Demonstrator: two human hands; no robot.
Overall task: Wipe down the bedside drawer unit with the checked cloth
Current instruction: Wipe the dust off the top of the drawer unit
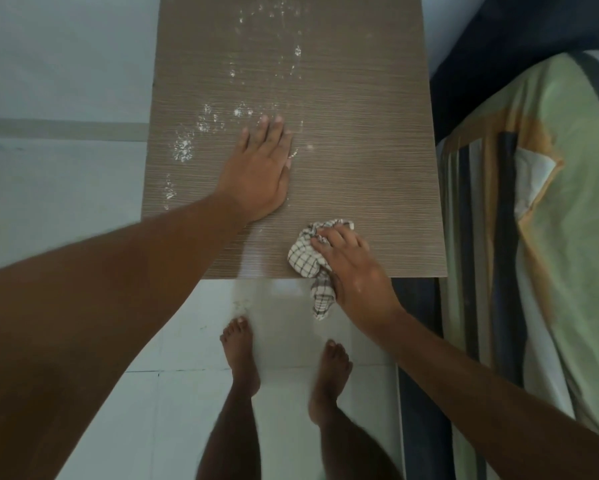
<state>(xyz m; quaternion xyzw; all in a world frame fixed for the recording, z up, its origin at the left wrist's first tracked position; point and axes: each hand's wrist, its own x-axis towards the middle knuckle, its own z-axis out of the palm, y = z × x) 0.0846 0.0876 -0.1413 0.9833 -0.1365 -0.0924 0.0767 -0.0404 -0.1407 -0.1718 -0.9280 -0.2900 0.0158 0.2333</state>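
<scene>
The brown wood-grain top of the bedside drawer unit [360, 116] fills the upper middle of the head view. White powder specks [187, 147] lie scattered over its left and far parts. My left hand [260, 171] rests flat on the top, fingers together, holding nothing. My right hand [353, 271] grips the bunched white checked cloth [305, 258] at the unit's near edge. One end of the cloth hangs down over that edge. The drawers themselves are hidden below the top.
A bed with a green, yellow and dark striped cover [550, 237] stands close against the unit's right side. White floor tiles [173, 410] lie below, with my bare feet [242, 355] near the unit's front. A few powder specks lie on the floor by my left foot.
</scene>
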